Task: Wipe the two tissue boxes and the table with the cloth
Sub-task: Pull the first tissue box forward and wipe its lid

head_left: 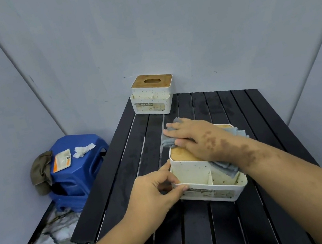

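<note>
Two white speckled tissue boxes with wooden lids stand on a black slatted table (pixel 123 183). The near tissue box (pixel 196 171) sits mid-table. My right hand (pixel 196 137) lies flat on its wooden lid, pressing a grey cloth (pixel 168 139) that hangs over the lid's far left corner and down its right side. My left hand (pixel 156 188) pinches the front left rim of this box. The far tissue box (pixel 152 95) stands untouched at the table's back left corner, its lid slot showing.
A blue plastic stool (pixel 78 169) stands left of the table, carrying an orange-and-white packet (pixel 62 160), a crumpled white tissue (pixel 83 151) and a brown rag (pixel 41 174) draped on its side. Grey walls close in behind and to the right. Marble floor lies below left.
</note>
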